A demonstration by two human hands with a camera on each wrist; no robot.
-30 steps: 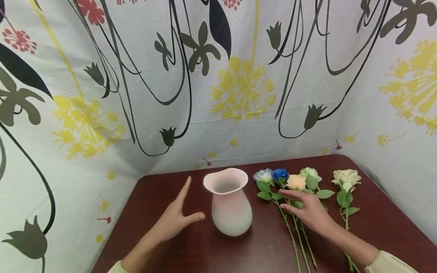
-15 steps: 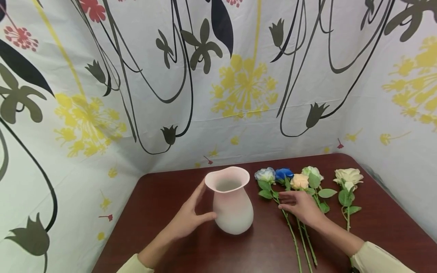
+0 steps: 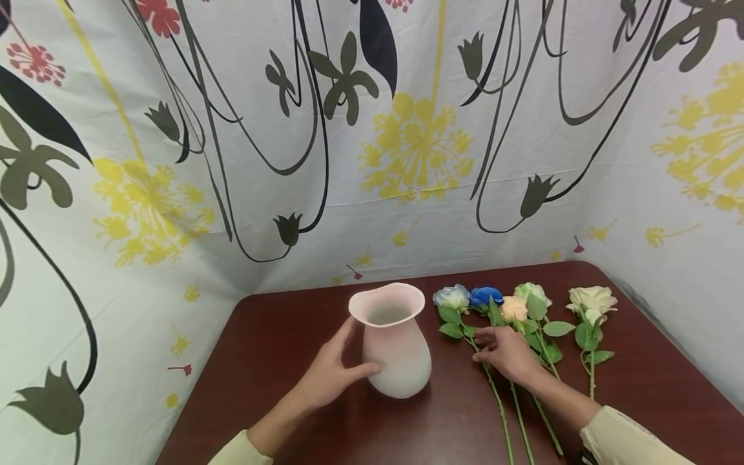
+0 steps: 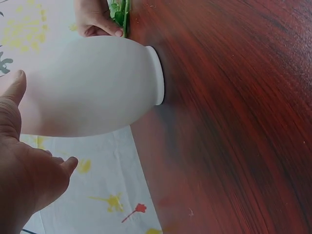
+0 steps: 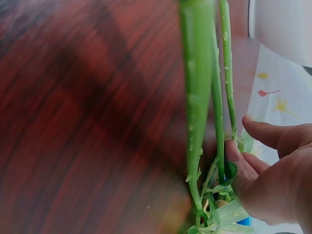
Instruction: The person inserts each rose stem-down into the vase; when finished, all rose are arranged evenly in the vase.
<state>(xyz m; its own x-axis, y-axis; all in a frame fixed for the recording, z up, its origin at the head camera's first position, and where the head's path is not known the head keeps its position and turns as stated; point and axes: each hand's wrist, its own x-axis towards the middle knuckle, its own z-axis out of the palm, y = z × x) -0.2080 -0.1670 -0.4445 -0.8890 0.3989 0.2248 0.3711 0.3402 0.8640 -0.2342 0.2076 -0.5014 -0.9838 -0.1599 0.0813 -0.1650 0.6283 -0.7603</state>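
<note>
While the pale pink, round-bellied ceramic vase [image 3: 395, 345] is standing upright on the dark red wooden tabletop [image 3: 279, 361], I am bracing the left hand [image 3: 332, 374] against its side, thumb and fingers spread wide around the belly, likely to steady it. The right hand [image 3: 507, 354] is lying on the green stems [image 5: 214, 112] of the artificial roses [image 3: 494, 303], fingers curling onto them. A separate cream rose [image 3: 591, 301] is lying further right. A floral-printed fabric backdrop [image 3: 407, 142] is enclosing the tabletop.

Two bare hands, left hand [image 3: 330, 378], right hand [image 3: 507, 354], pale cream long sleeves [image 3: 624, 439] at the wrists
</note>
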